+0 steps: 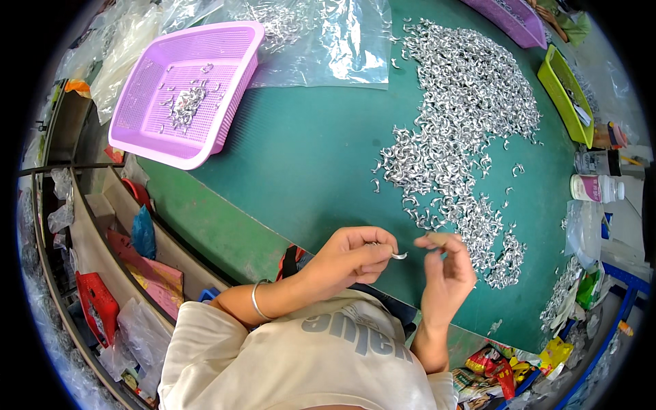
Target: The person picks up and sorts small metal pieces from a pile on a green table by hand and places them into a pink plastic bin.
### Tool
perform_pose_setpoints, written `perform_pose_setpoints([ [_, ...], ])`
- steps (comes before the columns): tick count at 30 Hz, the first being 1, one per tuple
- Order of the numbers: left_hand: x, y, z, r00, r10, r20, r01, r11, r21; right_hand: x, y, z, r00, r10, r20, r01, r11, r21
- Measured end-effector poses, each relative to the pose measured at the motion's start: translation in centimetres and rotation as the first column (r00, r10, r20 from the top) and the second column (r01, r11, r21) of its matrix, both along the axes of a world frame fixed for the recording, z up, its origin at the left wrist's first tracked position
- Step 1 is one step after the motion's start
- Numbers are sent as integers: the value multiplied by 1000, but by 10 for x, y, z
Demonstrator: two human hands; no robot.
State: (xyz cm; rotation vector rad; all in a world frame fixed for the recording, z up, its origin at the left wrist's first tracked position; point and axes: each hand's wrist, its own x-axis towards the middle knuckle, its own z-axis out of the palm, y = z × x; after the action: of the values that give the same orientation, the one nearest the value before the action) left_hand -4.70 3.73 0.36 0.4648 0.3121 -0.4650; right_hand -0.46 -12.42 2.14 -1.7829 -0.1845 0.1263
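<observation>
Now left hand (355, 256) pinches small metal hook (399, 255) over green table (301, 157); right hand (444, 263) half-curled, fingertips near hook. Likely light, stiff, slick; grip by curved middle. Pile of hooks (458, 130) beyond.

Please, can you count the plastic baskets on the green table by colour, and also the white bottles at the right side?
Purple basket: 2, one large at upper left and one cut off by the top edge
Yellow-green basket: 1
White bottle: 1 clearly seen; another container above it is too unclear to name
Total: 4
</observation>
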Motion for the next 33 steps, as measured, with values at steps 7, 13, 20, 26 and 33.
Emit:
perform_pose_setpoints([
  [7, 5, 3, -7, 998, 58, -14, -57, 997, 42, 18, 7, -20, 894, 199, 402, 126, 750, -650],
  [13, 4, 11, -15, 998, 43, -37, -39, 994, 106, 20, 13, -31, 867, 227, 443, 141, 741, -657],
  [20, 2, 6, -15, 993, 69, 94, -95, 946, 310, 44, -66, -8, 932, -266, 244, 317, 927, -201],
  [26, 13, -11, -11, 993, 86, 85, -111, 927, 359, 135, -264, -42, 680, -597, 425, 721, 651, -239],
  [33, 18, -14, -9, 996, 86, -27, -72, 941, 330, 196, -325, -45, 634, -506, 585, 768, 325, -552],
])
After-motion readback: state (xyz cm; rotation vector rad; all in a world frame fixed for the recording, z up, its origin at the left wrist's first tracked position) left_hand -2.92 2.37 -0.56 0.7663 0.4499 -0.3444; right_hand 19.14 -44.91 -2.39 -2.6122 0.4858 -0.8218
